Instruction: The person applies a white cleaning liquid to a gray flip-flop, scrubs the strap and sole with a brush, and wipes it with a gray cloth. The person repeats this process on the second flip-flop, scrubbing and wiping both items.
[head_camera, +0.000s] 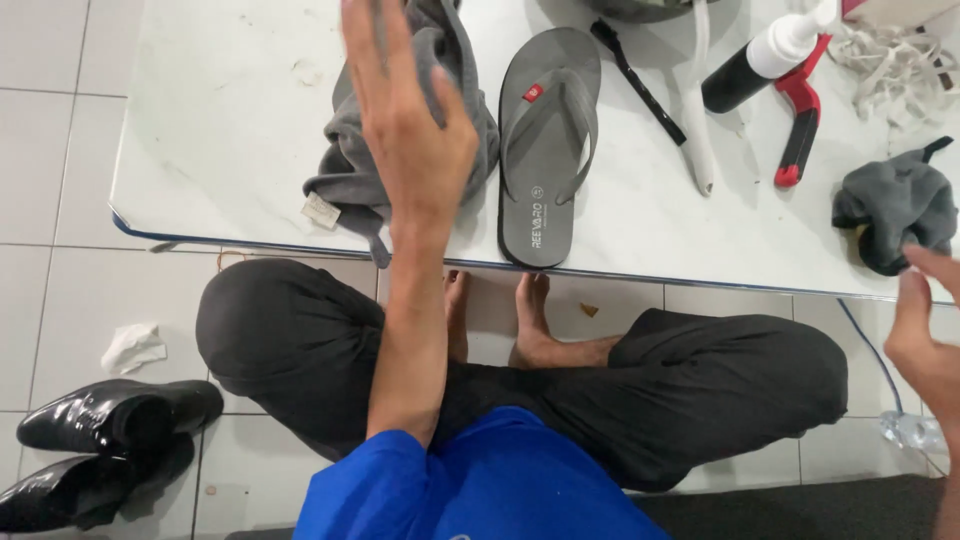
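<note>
reaching out over the white marble table, the left hand was spread wide and flat, fingers straight, holding nothing; it hovered above the crumpled grey cloth, which lay on the table just left of the grey flip-flop. whether the palm touched the cloth could not be told. the flip-flop lay sole-down with its heel at the near edge of the table. right of the flip-flop lay a thin black brush, then a white stick-shaped tool, a black bottle with a white spray top and a red handle. far right of the flip-flop sat a small dark grey rag, and the right hand was loosely open just beside it, fingertips near its edge, gripping nothing. below the table, left of the flip-flop, a pair of shiny black shoes stood on the tiled floor, with a crumpled white tissue near them
</note>
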